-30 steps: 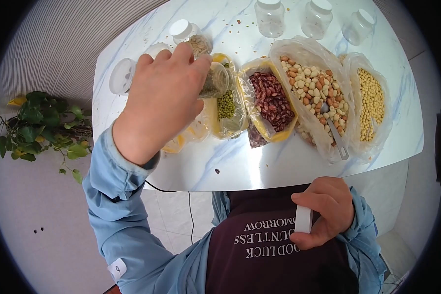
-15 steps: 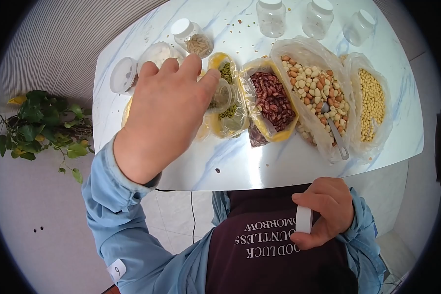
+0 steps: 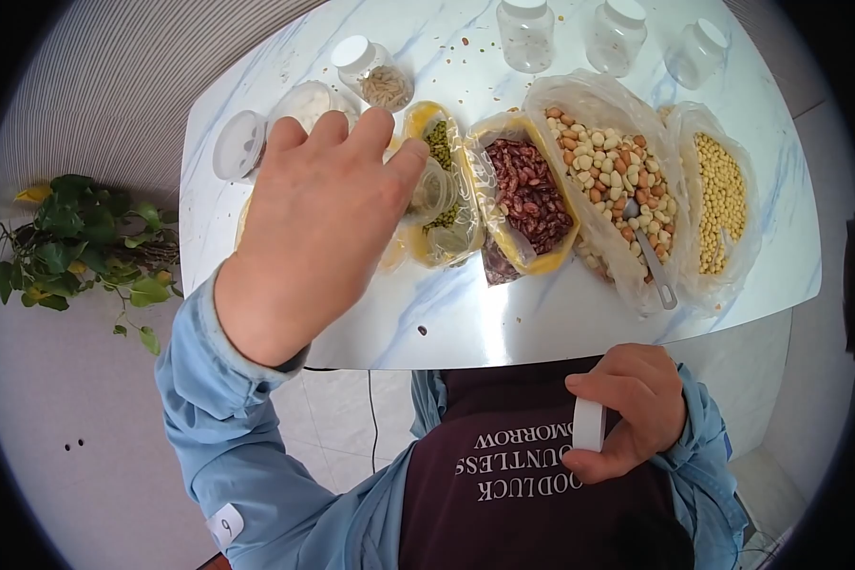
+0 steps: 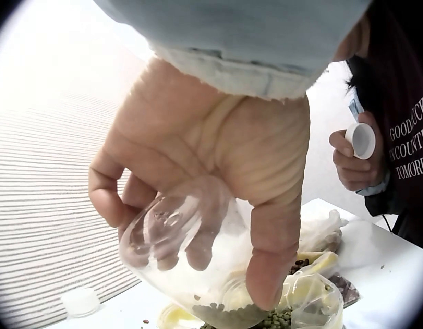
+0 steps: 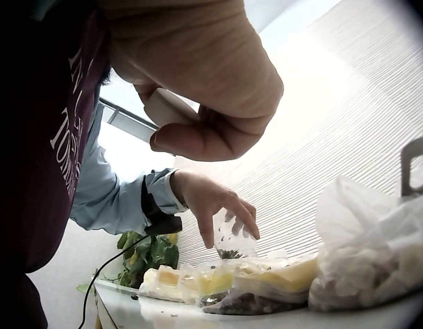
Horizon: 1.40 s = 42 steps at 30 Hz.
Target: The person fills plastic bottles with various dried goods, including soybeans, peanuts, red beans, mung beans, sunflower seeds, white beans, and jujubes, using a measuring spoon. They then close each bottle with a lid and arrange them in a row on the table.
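My left hand (image 3: 328, 223) grips a clear plastic jar (image 4: 187, 257), tipped mouth down over an open bag of green mung beans (image 3: 439, 144). Some green beans (image 4: 228, 316) lie at the low end of the jar, by its neck. In the head view the hand covers most of the jar. My right hand (image 3: 644, 404) pinches a white screw lid (image 3: 589, 425) between thumb and fingers, in front of the apron and below the table edge.
Right of the mung beans stand open bags of red kidney beans (image 3: 527, 199), peanuts (image 3: 598, 157) with a grey spoon (image 3: 651, 256), and yellow soybeans (image 3: 720, 199). Lidded jars (image 3: 525, 38) line the back. A filled jar (image 3: 385, 85) lies tilted at left.
My left hand and the tipped jar have come a little toward the body and lower over the mung bean bag, then stayed nearly still. The right hand with the lid has not moved.
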Tool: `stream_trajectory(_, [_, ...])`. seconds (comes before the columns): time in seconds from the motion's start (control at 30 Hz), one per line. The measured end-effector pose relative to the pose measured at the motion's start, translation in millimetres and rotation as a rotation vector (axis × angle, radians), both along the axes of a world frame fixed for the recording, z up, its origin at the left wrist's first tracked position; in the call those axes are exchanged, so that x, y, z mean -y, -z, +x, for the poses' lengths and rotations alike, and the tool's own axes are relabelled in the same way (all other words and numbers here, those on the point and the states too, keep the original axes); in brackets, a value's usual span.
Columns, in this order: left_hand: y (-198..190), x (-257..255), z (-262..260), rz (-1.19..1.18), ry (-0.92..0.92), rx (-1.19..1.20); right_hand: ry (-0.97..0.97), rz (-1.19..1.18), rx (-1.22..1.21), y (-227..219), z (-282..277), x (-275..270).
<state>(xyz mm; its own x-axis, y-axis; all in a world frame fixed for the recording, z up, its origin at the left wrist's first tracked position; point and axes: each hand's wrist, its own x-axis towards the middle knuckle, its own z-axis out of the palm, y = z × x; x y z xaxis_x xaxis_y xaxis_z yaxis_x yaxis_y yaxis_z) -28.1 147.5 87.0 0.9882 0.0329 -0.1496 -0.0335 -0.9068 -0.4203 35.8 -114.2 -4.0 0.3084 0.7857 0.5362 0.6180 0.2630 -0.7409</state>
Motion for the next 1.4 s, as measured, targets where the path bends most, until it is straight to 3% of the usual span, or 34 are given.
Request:
stream_trajectory(0.73, [-5.8, 19.0, -1.2, 0.083, 0.000, -0.033, 0.037, 0.030, -0.033, 4.2, -4.3, 1.0])
stream_trajectory(0.93, [-4.1, 17.3, 0.4, 0.031, 0.096, 0.016, 0.014, 0.037, -0.050, 4.3, -3.9, 1.2])
stream_trajectory(1.4, [-7.3, 20.9, 2.8, -0.061, 0.135, 0.093, 0.017, 0.035, -0.016, 7.7, -3.9, 5.2])
